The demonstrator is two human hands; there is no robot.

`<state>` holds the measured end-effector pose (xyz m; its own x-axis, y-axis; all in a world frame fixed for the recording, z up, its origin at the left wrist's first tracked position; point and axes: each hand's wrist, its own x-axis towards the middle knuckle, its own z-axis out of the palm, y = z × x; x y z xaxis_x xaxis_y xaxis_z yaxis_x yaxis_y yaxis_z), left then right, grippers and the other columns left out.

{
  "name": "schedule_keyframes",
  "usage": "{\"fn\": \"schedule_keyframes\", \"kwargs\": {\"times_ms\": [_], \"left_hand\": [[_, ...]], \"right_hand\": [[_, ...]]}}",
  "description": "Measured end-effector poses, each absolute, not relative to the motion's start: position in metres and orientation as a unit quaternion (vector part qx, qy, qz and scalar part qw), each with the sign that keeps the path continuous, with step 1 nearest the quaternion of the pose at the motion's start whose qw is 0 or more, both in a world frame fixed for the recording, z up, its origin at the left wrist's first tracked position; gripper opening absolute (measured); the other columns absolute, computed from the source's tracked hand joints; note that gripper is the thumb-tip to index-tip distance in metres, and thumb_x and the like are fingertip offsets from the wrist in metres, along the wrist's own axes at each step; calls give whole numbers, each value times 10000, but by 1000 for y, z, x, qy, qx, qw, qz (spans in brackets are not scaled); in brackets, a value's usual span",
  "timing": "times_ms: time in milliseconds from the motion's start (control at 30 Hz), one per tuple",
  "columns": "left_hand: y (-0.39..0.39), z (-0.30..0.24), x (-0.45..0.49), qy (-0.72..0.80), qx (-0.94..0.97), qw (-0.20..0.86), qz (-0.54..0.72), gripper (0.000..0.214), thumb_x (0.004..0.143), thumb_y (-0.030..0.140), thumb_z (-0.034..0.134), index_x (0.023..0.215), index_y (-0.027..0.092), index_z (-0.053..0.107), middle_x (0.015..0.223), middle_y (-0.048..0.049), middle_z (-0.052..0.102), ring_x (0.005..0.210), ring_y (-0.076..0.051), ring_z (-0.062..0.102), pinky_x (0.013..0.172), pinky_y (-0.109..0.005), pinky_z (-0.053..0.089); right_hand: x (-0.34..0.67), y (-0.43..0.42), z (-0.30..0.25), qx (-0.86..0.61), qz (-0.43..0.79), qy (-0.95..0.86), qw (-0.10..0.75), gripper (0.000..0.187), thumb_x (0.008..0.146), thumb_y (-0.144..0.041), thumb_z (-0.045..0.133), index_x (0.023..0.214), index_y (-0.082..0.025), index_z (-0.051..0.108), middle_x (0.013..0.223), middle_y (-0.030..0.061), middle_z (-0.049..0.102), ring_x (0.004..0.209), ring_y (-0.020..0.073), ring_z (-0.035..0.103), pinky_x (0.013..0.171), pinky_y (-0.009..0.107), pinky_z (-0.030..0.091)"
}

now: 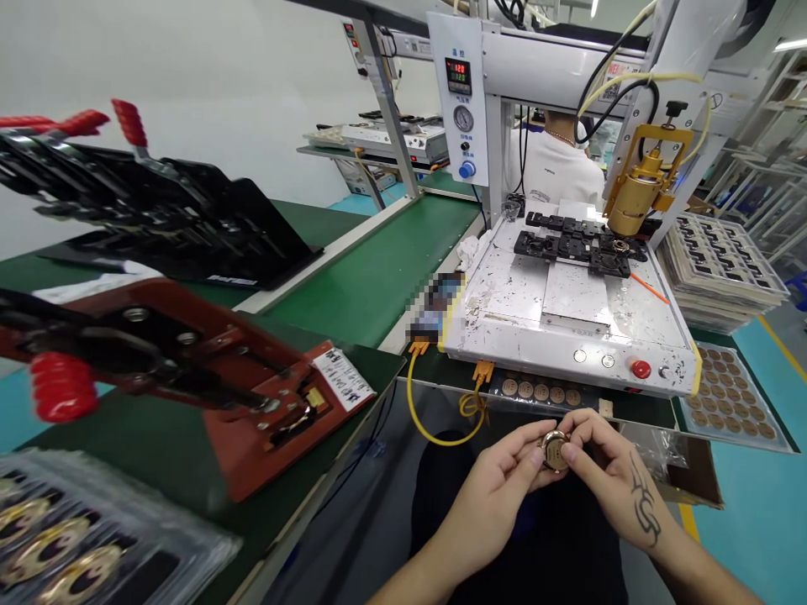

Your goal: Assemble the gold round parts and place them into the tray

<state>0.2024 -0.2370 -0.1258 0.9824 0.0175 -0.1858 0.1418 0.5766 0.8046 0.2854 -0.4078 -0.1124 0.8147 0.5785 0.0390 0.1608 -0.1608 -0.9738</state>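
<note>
My left hand (504, 470) and my right hand (596, 458) meet low in the middle of the view, above my lap. Between their thumbs and fingers is a small round metal case (556, 454), similar to a watch case, with a shiny rim and a brownish face turned up. Both hands are closed on its edges, and the fingertips hide part of the rim. Just beyond my hands, a strip of round brown discs (540, 392) lies under the front edge of a white bench machine (504, 323).
The machine carries black fixtures (573, 244) beneath a brass cylinder (632, 202). Stacked trays (725, 260) and a disc sheet (731, 395) sit right. Left are a red-brown toggle press (252, 403), black presses (189, 210) and bagged gold parts (69, 546). A person (561, 168) is behind.
</note>
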Motion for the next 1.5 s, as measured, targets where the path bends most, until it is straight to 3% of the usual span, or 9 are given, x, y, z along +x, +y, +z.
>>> {"fn": "schedule_keyframes", "kwargs": {"times_ms": [600, 800, 867, 967, 1033, 1100, 1200, 1300, 1500], "left_hand": [[-244, -128, 196, 74, 498, 864, -16, 426, 973, 458, 759, 1333, 232, 749, 1323, -113, 775, 1198, -299, 746, 1112, -461, 588], [-245, -141, 191, 92, 598, 796, 19, 390, 990, 390, 721, 1332, 203, 734, 1274, -126, 799, 1169, -297, 766, 1083, -432, 603], [-241, -142, 190, 75, 635, 768, 21, 407, 1020, 363, 667, 1397, 211, 685, 1298, -128, 789, 1195, -298, 756, 1084, -432, 599], [-234, -139, 190, 48, 671, 740, 11, 512, 1053, 343, 609, 1548, 245, 523, 1354, -128, 760, 1242, -292, 732, 1099, -441, 581], [-228, -135, 191, 55, 655, 753, 16, 544, 1055, 357, 612, 1570, 265, 462, 1431, -131, 711, 1296, -281, 698, 1134, -437, 552], [-224, -131, 193, 81, 616, 783, 35, 551, 1020, 382, 677, 1523, 274, 481, 1491, -129, 658, 1325, -270, 672, 1163, -424, 525], [-222, -128, 195, 114, 577, 807, 52, 539, 908, 400, 821, 1371, 246, 591, 1349, -113, 711, 1196, -255, 713, 1070, -389, 577], [-223, -125, 194, 127, 577, 806, 46, 365, 888, 424, 834, 1127, 190, 687, 1052, -72, 752, 918, -209, 734, 853, -336, 620], [-220, -115, 185, 130, 621, 770, 68, 303, 925, 456, 779, 972, 175, 674, 835, -8, 670, 742, -157, 651, 692, -275, 546]], "right_hand": [[281, -409, -121, -764, 135, -276, 568, 225, 1038, -317, 632, 830, -239, 594, 1074, 45, 659, 972, 205, 647, 849, 305, 514], [279, -412, -132, -815, 43, -319, 482, 179, 1021, -284, 650, 894, -250, 528, 1016, 49, 587, 880, 208, 602, 743, 311, 518], [281, -413, -133, -821, 49, -337, 458, 85, 1025, -288, 653, 1033, -254, 575, 1053, 60, 586, 892, 216, 596, 760, 324, 537], [286, -411, -131, -797, 68, -408, 440, 178, 1067, -247, 568, 1227, -273, 642, 1177, 92, 608, 1063, 241, 616, 938, 376, 542], [288, -407, -128, -782, 60, -421, 456, 181, 1075, -252, 557, 1192, -275, 693, 1157, 91, 641, 1074, 246, 628, 954, 383, 534], [289, -401, -125, -774, 71, -372, 507, 121, 1057, -319, 615, 1071, -258, 719, 1005, 65, 676, 920, 225, 641, 838, 352, 544], [289, -391, -123, -733, 165, -252, 610, 256, 997, -479, 705, 928, -233, 691, 802, 14, 650, 686, 167, 580, 633, 288, 499], [286, -382, -124, -676, 244, -189, 669, 378, 932, -583, 757, 915, -215, 674, 774, 2, 645, 625, 136, 558, 568, 256, 473], [281, -377, -126, -671, 275, -227, 651, 359, 927, -564, 775, 965, -215, 700, 799, 7, 666, 633, 130, 567, 551, 244, 487]]}}
